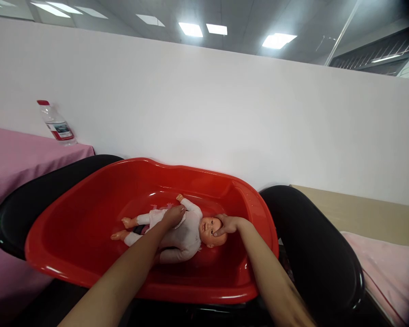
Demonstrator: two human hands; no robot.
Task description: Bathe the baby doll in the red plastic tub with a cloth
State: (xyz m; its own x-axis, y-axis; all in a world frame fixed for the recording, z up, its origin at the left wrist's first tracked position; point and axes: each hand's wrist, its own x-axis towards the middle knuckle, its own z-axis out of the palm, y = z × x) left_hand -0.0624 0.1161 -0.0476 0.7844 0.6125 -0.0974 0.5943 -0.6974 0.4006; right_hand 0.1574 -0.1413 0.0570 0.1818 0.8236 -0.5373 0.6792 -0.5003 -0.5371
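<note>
A baby doll (187, 234) in a white suit lies on its back inside a red plastic tub (88, 213), head to the right, feet to the left. My left hand (173, 216) rests on the doll's belly with fingers curled over the cloth. My right hand (226, 224) cups the doll's head (209, 229), fingers laid over its crown and cheek. Both forearms reach in from the bottom edge.
The tub sits across black rounded supports (313, 245) on either side. A water bottle (56, 123) with a red cap stands on a pink-covered table (17, 154) at the left. A white partition wall runs behind. A tan surface and pink cloth (391, 268) lie at the right.
</note>
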